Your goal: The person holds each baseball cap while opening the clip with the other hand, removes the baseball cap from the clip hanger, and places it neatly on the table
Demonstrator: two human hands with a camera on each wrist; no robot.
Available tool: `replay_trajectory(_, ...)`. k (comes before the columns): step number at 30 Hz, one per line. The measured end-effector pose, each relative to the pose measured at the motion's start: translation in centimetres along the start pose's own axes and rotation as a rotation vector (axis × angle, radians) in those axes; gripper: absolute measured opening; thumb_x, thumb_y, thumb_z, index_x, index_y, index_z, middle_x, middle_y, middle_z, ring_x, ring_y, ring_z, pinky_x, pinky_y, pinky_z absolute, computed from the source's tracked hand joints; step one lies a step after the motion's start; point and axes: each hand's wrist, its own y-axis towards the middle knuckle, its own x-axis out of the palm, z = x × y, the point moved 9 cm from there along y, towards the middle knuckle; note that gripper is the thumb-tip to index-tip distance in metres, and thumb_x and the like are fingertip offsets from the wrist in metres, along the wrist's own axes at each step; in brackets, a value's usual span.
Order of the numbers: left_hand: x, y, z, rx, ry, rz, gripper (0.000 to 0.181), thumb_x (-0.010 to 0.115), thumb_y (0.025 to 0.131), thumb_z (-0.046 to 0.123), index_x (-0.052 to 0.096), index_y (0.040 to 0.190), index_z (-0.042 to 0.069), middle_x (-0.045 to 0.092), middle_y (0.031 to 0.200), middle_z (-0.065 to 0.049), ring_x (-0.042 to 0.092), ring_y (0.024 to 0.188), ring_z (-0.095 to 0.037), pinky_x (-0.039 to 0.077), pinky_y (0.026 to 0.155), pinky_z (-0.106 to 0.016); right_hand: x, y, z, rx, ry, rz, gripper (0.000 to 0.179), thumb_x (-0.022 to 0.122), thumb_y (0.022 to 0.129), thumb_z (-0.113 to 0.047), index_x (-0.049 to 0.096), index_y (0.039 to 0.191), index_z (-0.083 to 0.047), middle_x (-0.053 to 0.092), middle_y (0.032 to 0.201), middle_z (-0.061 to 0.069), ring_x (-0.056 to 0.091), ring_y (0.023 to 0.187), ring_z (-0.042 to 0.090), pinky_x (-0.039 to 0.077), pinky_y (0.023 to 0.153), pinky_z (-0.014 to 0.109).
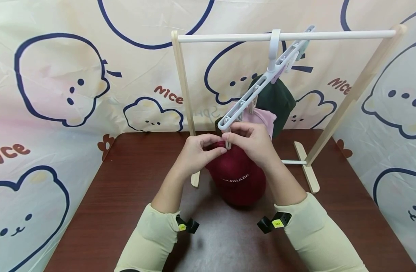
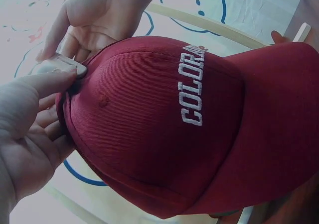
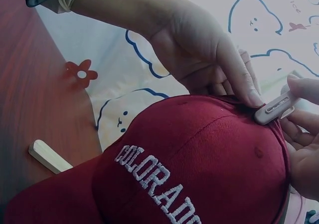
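Observation:
A dark red baseball cap (image 1: 240, 177) with white COLORADO lettering hangs brim down below the near end of a light grey clip hanger (image 1: 248, 98). A pale clothespin-style clip (image 3: 274, 108) sits over the cap's rear edge. My left hand (image 1: 201, 153) pinches that edge beside the clip, its thumb on the outside and its other fingers behind the fabric. From the other side my right hand (image 1: 253, 141) pinches the upper end of the clip between thumb and fingers. The left wrist view shows the left thumb (image 2: 55, 82) right at the clip's tip.
The hanger hooks over the white bar (image 1: 214, 38) of a wooden rack (image 1: 182, 83) on a brown table (image 1: 126, 196). Behind the red cap hang a pink cap (image 1: 265, 117) and a dark green cap (image 1: 276, 100). A cartoon-printed cloth (image 1: 143, 68) stands behind.

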Motion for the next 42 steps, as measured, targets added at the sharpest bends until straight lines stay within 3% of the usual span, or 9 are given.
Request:
replay_trajectory(12, -0.23, 0.16, 0.11, -0.017, -0.011, -0.005, 0.021, 0.079, 0.084, 0.012, 0.077, 0.105, 0.012, 0.075, 0.097, -0.003, 0.066, 0.080, -0.017, 0.058, 0.066, -0.030, -0.19, 0.18, 0.38, 0.004, 0.071, 0.019, 0.026, 0.073, 0.089, -0.015, 0.074, 0.112, -0.003, 0.072, 0.107, 0.019, 0.067, 0.093, 0.021, 0.058, 0.074, 0.028)
replay_trajectory(20, -0.17, 0.21, 0.01, -0.022, -0.009, -0.014, 0.020, 0.079, 0.083, 0.011, 0.077, 0.103, 0.012, 0.075, 0.094, -0.003, 0.065, 0.077, -0.015, 0.057, 0.065, -0.029, -0.30, 0.22, 0.18, -0.019, 0.067, 0.024, 0.025, 0.073, 0.089, -0.015, 0.074, 0.111, -0.002, 0.075, 0.103, 0.008, 0.067, 0.091, 0.021, 0.059, 0.073, 0.029)
replay_trajectory(42, 0.11, 0.17, -0.25, -0.050, -0.080, -0.016, 0.019, 0.077, 0.084, 0.007, 0.077, 0.103, 0.010, 0.076, 0.096, -0.005, 0.069, 0.079, -0.014, 0.059, 0.066, -0.029, -0.39, 0.28, 0.24, -0.019, 0.041, 0.039, 0.027, 0.071, 0.091, -0.021, 0.075, 0.111, -0.003, 0.075, 0.099, 0.008, 0.070, 0.087, 0.020, 0.059, 0.076, 0.029)
